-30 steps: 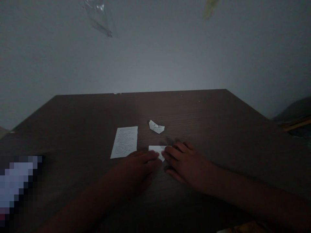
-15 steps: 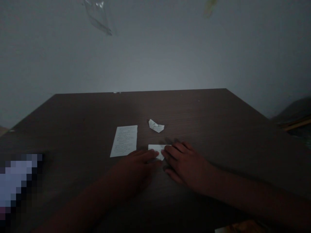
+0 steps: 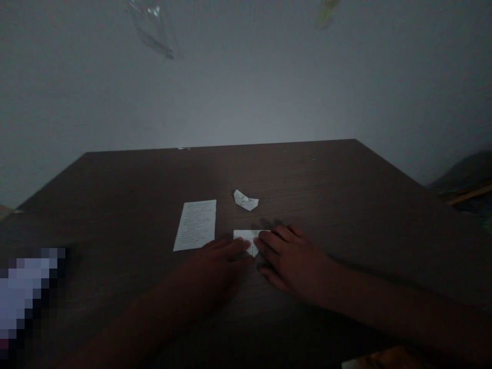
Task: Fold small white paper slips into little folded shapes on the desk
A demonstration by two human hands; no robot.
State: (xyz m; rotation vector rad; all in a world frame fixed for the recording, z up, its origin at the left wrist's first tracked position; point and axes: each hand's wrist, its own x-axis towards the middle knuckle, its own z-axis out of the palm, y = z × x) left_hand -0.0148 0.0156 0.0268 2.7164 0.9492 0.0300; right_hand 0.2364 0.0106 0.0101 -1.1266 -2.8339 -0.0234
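A small folded piece of white paper (image 3: 241, 234) lies flat on the table in front of me. My left hand (image 3: 219, 264) rests on its left side, with index finger and thumb stretched toward the middle. From the right, my right hand (image 3: 286, 256) lays its fingertips on the same paper, fingers spread. Both hands are open and press down on it; they hide part of its lower edge. Just beyond sits a folded paper boat-like shape (image 3: 246, 200). A printed paper sheet (image 3: 197, 225) lies flat to the left of the folded piece, beside my left hand.
The brown wooden table (image 3: 326, 195) meets a pale wall (image 3: 246, 77) at the back. A blurred-out bright object (image 3: 26, 287) lies at the left edge. A clear plastic bag (image 3: 154, 31) hangs on the wall. Something orange-brown (image 3: 388, 357) shows at the bottom right.
The view has shifted very slightly. Both hands stay on the folded paper in nearly the same pose; the papers have not moved on the table.
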